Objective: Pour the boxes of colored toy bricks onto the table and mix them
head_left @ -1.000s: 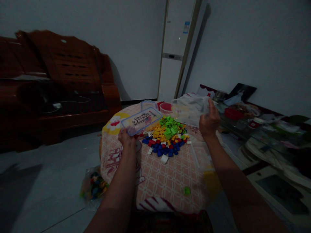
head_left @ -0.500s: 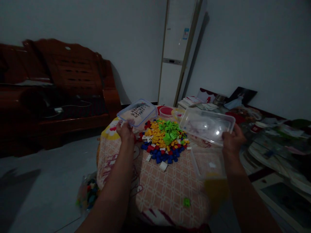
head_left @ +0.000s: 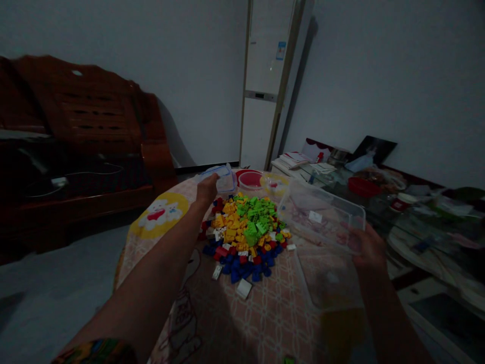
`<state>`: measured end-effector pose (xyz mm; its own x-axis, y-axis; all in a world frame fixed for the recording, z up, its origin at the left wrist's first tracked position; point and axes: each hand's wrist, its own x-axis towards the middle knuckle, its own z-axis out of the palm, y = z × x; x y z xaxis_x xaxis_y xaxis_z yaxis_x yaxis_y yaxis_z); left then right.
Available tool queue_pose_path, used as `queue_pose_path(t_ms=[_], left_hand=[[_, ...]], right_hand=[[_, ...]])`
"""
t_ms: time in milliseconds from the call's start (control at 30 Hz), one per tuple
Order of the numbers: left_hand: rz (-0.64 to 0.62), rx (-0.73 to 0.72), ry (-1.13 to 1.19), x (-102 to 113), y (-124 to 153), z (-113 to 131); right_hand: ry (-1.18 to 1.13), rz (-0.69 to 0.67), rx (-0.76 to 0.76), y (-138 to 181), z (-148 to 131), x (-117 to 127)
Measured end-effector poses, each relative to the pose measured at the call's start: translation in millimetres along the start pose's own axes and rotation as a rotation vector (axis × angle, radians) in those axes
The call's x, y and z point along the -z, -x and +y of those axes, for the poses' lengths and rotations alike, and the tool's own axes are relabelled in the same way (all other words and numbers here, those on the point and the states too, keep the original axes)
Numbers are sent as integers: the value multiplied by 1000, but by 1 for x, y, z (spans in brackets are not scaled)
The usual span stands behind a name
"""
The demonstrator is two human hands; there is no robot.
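Observation:
At the table's far side, my left hand (head_left: 207, 188) is closed on a clear plastic container with a blue rim (head_left: 226, 180). My right hand (head_left: 370, 246) grips the near right corner of a clear plastic box (head_left: 326, 215), which is tilted above the table. A small white patch shows through that box; whether it lies inside I cannot tell. Between my hands a heap of toy building bricks (head_left: 242, 232) lies on the tablecloth, green and yellow on top, red, white and blue around. Under the box lies a flat clear lid (head_left: 328, 290).
A pink-red round tub (head_left: 250, 179) stands at the table's back. Loose white bricks (head_left: 244, 288) lie before the heap. To the right is a cluttered glass table (head_left: 382, 202); a wooden bench (head_left: 98, 131) stands left, a tall white cabinet unit (head_left: 261, 101) behind.
My left hand has carried the blue-rimmed container farther back, and its written top no longer shows. My right hand has lowered the clear box slightly. The whole view has shifted.

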<state>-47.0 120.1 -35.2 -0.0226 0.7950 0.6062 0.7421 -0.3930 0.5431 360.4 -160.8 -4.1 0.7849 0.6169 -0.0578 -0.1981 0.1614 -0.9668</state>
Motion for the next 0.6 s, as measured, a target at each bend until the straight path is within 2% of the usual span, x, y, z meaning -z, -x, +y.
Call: queue_pose_path(t_ms=[167, 333, 467, 600], left_hand=[[-145, -43, -37, -22, -6, -13], [-228, 16, 24, -27, -4, -27], [-95, 70, 77, -15, 12, -29], [76, 137, 129, 2, 40, -25]], right_hand=[[61, 2, 15, -13, 3, 13], [141, 26, 71, -37, -10, 37], [244, 69, 29, -71, -17, 55], [312, 11, 5, -103, -12, 51]])
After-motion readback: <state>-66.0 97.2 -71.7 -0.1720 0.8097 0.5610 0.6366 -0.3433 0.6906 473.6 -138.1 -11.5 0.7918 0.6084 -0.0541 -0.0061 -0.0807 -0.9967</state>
